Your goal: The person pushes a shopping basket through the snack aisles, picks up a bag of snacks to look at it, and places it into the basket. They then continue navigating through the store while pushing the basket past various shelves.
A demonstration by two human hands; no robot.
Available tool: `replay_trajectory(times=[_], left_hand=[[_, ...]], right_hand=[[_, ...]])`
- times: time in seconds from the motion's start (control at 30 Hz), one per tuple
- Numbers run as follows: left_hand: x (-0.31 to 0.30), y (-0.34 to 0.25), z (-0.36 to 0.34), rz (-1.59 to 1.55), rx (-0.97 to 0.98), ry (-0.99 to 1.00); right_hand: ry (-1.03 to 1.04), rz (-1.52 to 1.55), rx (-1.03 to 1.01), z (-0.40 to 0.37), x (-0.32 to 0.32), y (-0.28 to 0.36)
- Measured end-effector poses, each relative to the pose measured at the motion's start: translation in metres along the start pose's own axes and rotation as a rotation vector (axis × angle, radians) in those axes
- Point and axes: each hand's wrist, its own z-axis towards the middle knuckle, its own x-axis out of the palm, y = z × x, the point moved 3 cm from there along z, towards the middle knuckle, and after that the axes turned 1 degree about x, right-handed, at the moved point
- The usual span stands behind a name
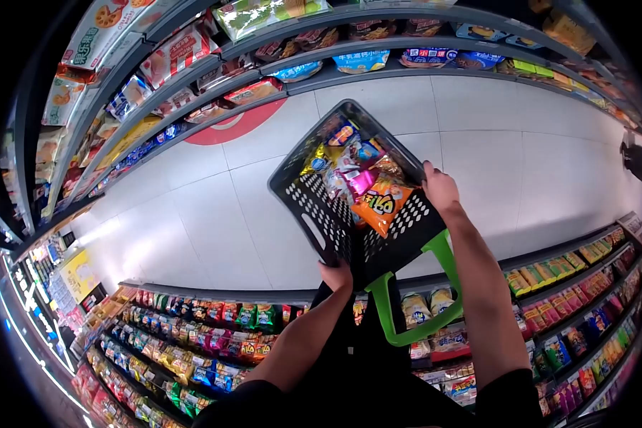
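Note:
A black shopping basket (399, 246) with perforated walls is held up in front of me, tilted so its inside shows. My left hand (335, 274) is closed on its lower left rim, and my right hand (440, 187) grips the rim at the right. Inside lie several snack packs, among them an orange bag (382, 207), a pink shiny pack (362, 181) and a yellow pack (317, 161). The basket's green handle (426, 334) hangs down toward my body, between my forearms, touched by neither hand.
Shelves of packaged snacks (364, 61) curve along the far side of the aisle. More shelves with bagged snacks (210, 312) stand on the near side. Between them runs a pale tiled floor (214, 228) with a red round marking (239, 126). Something dark (639, 160) is at the far right.

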Motion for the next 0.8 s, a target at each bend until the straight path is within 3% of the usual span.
replay_trajectory(times=[0.43,0.47,0.57,0.8], left_hand=[[0.007,0.025,-0.003,0.115,-0.154,-0.107],[-0.006,0.001,-0.002,0.013,-0.264,-0.061],[-0.008,0.001,0.005,0.104,-0.249,-0.156],[-0.009,-0.013,0.025,-0.021,-0.384,-0.175]], right_hand=[[0.125,-0.007,-0.157,0.048,-0.007,0.033],[0.117,-0.025,-0.217,0.057,-0.009,0.043],[0.128,-0.037,-0.281,0.071,-0.020,0.069],[0.183,-0.169,-0.400,0.124,-0.016,0.117]])
